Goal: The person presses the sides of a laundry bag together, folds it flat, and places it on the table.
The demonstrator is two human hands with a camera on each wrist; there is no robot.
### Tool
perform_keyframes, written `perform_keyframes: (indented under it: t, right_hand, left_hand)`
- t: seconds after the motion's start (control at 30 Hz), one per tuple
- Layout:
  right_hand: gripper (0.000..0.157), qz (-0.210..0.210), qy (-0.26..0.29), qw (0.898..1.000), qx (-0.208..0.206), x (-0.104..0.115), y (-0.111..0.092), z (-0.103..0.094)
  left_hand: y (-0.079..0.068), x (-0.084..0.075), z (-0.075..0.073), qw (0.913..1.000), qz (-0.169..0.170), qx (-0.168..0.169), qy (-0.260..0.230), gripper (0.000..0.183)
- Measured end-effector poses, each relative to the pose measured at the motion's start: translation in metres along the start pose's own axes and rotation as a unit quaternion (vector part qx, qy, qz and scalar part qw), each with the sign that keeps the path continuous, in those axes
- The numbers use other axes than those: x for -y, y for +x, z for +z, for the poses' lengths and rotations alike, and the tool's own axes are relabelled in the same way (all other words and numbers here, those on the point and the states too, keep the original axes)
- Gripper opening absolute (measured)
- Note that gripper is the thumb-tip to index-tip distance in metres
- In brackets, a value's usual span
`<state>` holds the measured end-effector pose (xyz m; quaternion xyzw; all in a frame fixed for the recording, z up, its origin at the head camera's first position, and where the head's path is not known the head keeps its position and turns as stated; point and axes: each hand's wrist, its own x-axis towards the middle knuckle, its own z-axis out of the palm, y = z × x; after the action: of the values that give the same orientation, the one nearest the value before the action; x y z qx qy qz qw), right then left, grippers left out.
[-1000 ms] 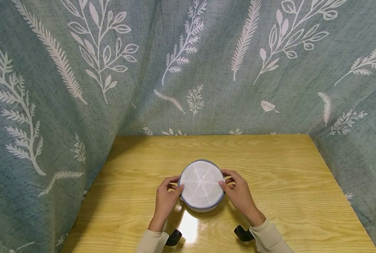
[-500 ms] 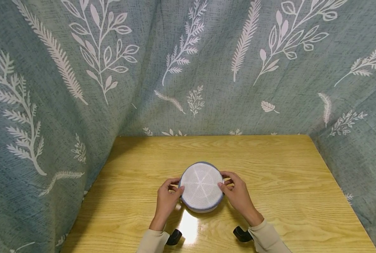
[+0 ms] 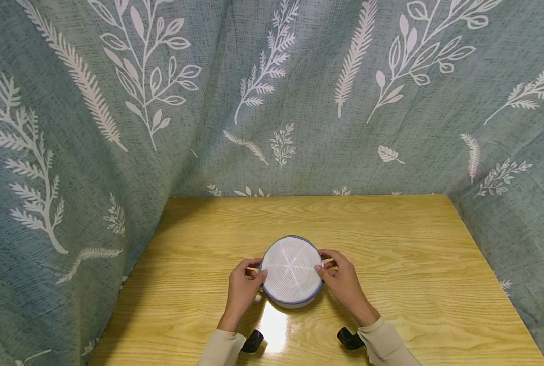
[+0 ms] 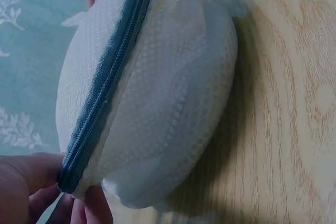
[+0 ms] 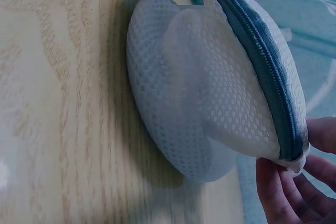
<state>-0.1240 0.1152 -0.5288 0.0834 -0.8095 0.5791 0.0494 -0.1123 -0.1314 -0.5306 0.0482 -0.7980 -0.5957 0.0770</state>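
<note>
A round white mesh laundry bag [image 3: 292, 269] with a blue zipper rim sits on the wooden table, between both hands in the head view. At its left edge the left hand [image 3: 244, 287] pinches the rim, thumb on top and fingers beneath. On the opposite edge, the right hand [image 3: 343, 282] pinches the rim the same way. In the left wrist view the blue zipper [image 4: 107, 87] runs closed along the visible side, and the bag's soft mesh lower part sags in folds. The right wrist view shows the mesh side [image 5: 173, 93] crumpled against the table. What lies inside cannot be told.
The wooden table [image 3: 414, 254] extends around the bag. A blue-green curtain with white leaf prints [image 3: 313, 152] hangs behind it and along both sides. Black wrist-camera mounts [image 3: 252, 341] sit by the sleeves, near a bright light reflection on the tabletop.
Both hands keep their pinch while the bag's top shifts slightly lower in the head view, toward the person. The right hand has moved a little to the left.
</note>
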Motion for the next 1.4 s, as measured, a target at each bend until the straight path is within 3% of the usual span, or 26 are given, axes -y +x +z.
perform_keyframes:
  t: [0.4, 0.6, 0.8, 1.4]
  right_hand:
    - [0.033, -0.002, -0.017, 1.0, 0.002, -0.006, 0.0, 0.004]
    - [0.033, 0.017, -0.022, 1.0, 0.003, -0.012, 0.0, 0.007]
    - [0.034, 0.032, -0.024, 0.999, 0.001, -0.014, -0.001, 0.01]
    - [0.032, 0.021, -0.027, 0.999, 0.004, -0.022, -0.003, 0.014]
  left_hand:
    - [0.001, 0.005, 0.0, 0.9998, -0.004, 0.007, 0.02, 0.026]
    - [0.001, 0.01, 0.001, 0.9997, -0.006, 0.015, 0.018, 0.025]
    - [0.002, 0.016, 0.0, 0.9986, -0.012, 0.022, 0.047, 0.024]
    - [0.002, 0.024, 0.002, 0.998, -0.016, 0.027, 0.055, 0.025]
